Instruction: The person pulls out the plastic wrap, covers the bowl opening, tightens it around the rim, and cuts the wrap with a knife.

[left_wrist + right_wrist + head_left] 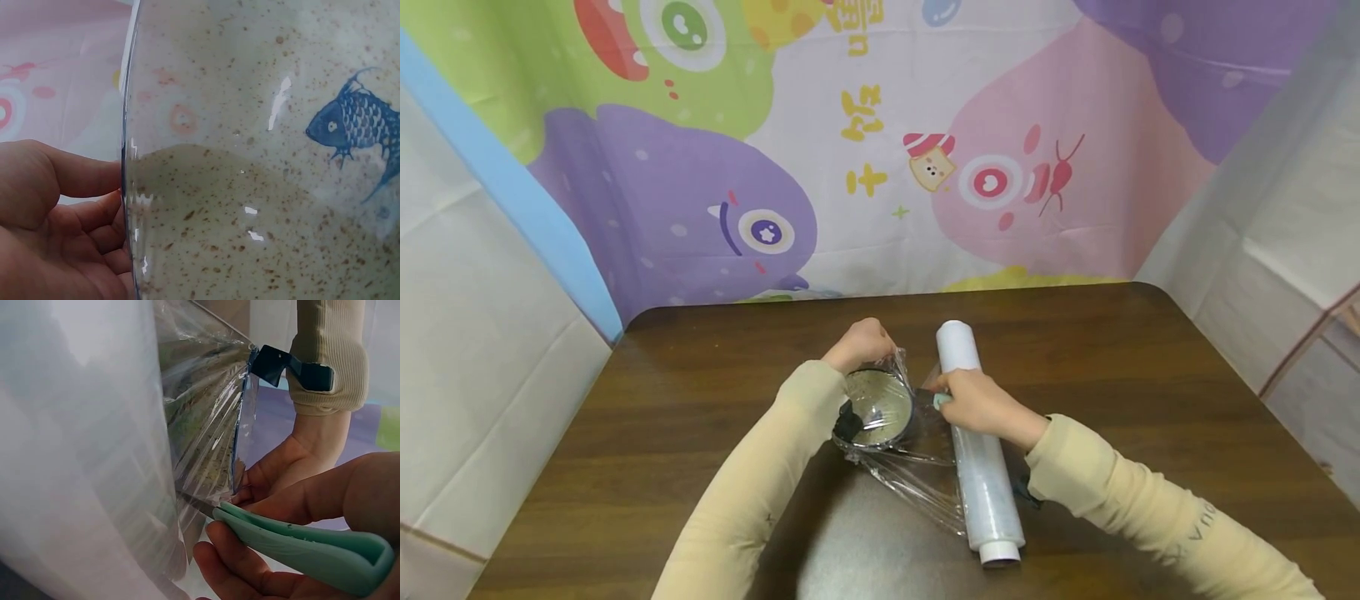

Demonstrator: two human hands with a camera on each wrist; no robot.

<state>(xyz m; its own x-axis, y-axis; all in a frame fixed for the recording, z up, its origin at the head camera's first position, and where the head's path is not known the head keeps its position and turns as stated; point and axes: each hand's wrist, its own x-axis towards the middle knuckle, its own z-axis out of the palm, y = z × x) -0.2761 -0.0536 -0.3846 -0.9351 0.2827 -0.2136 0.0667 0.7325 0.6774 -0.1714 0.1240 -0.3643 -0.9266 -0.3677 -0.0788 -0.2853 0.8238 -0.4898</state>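
Observation:
A speckled bowl [877, 407] with a blue fish painted inside sits on the table, clear cling film [917, 487] stretched over its mouth. My left hand [863, 342] is at the bowl's far rim, pinching the film there. To the right lies a large white roll of cling film [988, 487], joined to the bowl by the stretched sheet. My right hand [985, 404] reaches across the roll and grips a mint-green folding-type knife [300, 547]. Its dark blade touches the film between bowl and roll. In the left wrist view, the thumb and curled fingers [75, 219] are beside the rim.
The dark wooden table [700, 467] has a rounded far edge. Behind it hangs a cartoon-print curtain [865, 225], with pale cloth walls at either side. Dark wrist-camera mounts [847, 422] sit close to the bowl and the roll.

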